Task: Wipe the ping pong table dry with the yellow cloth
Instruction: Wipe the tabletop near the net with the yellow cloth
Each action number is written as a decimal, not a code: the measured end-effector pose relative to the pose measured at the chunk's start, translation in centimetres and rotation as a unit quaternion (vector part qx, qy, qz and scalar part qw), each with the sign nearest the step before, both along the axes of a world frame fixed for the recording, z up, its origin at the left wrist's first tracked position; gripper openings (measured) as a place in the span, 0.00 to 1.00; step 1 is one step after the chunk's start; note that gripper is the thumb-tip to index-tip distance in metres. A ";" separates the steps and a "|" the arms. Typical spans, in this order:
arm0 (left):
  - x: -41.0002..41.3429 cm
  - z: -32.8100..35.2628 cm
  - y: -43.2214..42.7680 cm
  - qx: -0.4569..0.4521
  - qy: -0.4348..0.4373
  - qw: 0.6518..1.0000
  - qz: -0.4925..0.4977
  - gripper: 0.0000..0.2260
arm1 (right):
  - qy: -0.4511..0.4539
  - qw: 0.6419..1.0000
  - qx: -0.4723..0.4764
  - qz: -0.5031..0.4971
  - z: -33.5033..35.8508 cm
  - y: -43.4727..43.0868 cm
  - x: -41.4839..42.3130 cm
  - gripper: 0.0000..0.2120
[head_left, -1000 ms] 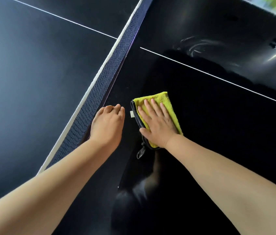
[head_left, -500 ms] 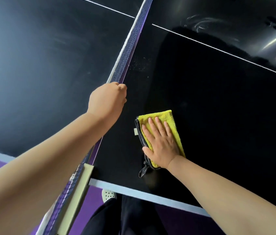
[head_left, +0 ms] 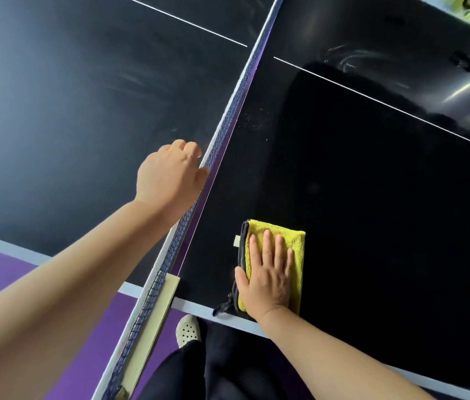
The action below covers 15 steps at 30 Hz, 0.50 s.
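Note:
A folded yellow cloth [head_left: 296, 241] with a dark edge and a small loop lies flat on the black ping pong table [head_left: 372, 197], close to its near white edge. My right hand [head_left: 268, 272] presses down on the cloth with straight, spread fingers. My left hand [head_left: 170, 174] is at the top of the net [head_left: 228, 122], fingers curled over the net's white band, thumb on the near side. Wet streaks shine on the far right part of the table.
The net's pale post clamp [head_left: 164, 295] sits at the table's near edge. Below the edge are a purple floor [head_left: 3, 269], a white perforated shoe [head_left: 188, 330] and dark trousers. A white centre line [head_left: 386, 103] crosses the right half.
My right hand has dragged the cloth back toward the near edge. My left hand rose off the table and now holds the net's top, on its left side.

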<state>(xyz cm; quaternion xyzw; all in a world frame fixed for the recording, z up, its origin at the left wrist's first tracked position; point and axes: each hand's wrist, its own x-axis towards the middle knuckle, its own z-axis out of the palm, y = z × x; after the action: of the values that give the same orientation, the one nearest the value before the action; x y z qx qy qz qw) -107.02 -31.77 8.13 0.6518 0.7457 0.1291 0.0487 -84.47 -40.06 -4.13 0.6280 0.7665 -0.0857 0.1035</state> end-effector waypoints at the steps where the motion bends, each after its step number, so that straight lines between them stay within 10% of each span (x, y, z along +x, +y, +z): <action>1: 0.1 -0.1 0.3 -0.006 -0.007 1.000 0.006 0.14 | 0.002 1.000 0.002 -0.016 -0.1 0.4 -0.5 0.35; 15: 1.9 -1.4 11.3 -0.049 -0.014 0.998 0.036 0.17 | 0.026 0.980 0.019 -0.195 -0.8 21.8 -5.5 0.37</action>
<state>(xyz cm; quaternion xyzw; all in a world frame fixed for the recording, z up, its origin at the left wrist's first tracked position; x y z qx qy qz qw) -105.14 -20.49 6.70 0.6191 0.7737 0.1031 0.0865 -90.00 -18.30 -4.89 0.7646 0.6336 -0.1060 0.0528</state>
